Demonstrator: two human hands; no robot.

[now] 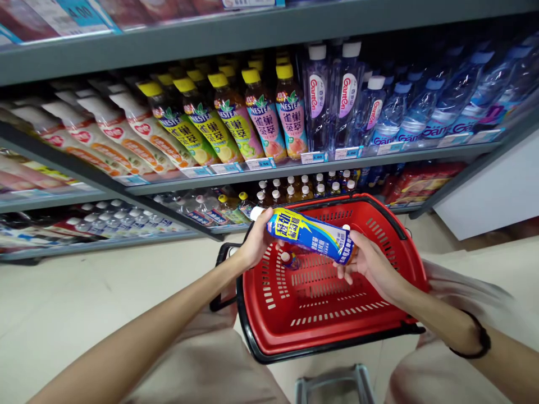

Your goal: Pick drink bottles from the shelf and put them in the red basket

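Observation:
A drink bottle (309, 234) with a blue and yellow label and a white cap lies sideways in the air over a red shopping basket (332, 331). My left hand (257, 238) is closed around its cap end. At the bottle's base, my right hand (365, 259) grips the other end, with some fingertips spread below it. Inside the basket, under the held bottle, another bottle (290, 260) with a white cap shows in part. A further small white cap peeks out beside my right hand; what it belongs to is hidden.
Ahead, a shelf (269, 178) carries yellow-capped tea bottles (263, 115), white-capped milky drinks (145, 132) and water bottles (421, 112). Lower down stand several smaller bottles (290, 193). A black basket handle (223, 280) juts out left. A grey stool-like frame (332, 377) is below the basket.

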